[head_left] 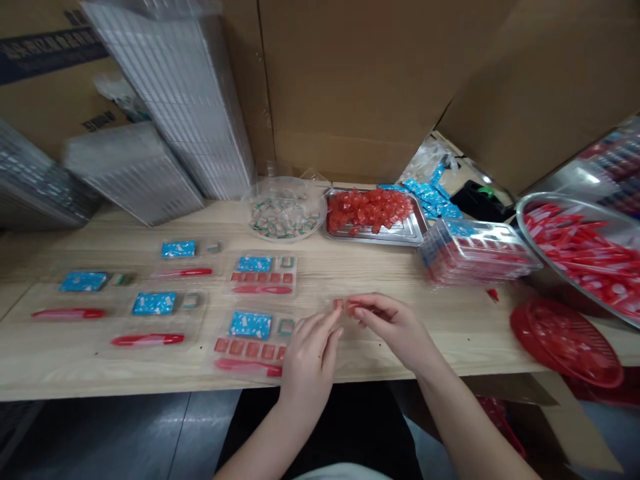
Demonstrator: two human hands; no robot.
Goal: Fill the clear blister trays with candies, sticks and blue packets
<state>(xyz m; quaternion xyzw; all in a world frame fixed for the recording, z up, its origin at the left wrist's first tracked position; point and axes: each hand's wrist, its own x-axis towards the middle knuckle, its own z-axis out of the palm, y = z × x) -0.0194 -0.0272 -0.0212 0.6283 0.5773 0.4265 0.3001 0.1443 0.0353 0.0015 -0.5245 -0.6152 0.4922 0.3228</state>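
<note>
Two fingertip pinches, left hand (pixel 309 373) and right hand (pixel 395 330), on one small red packet (pixel 345 306), long axis sideways.

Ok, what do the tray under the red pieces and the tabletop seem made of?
The tray looks like stainless steel, going by its bright, reflective pressed surface. The tabletop looks like pale wood with visible grain; any thin sealant can't be told.
</note>
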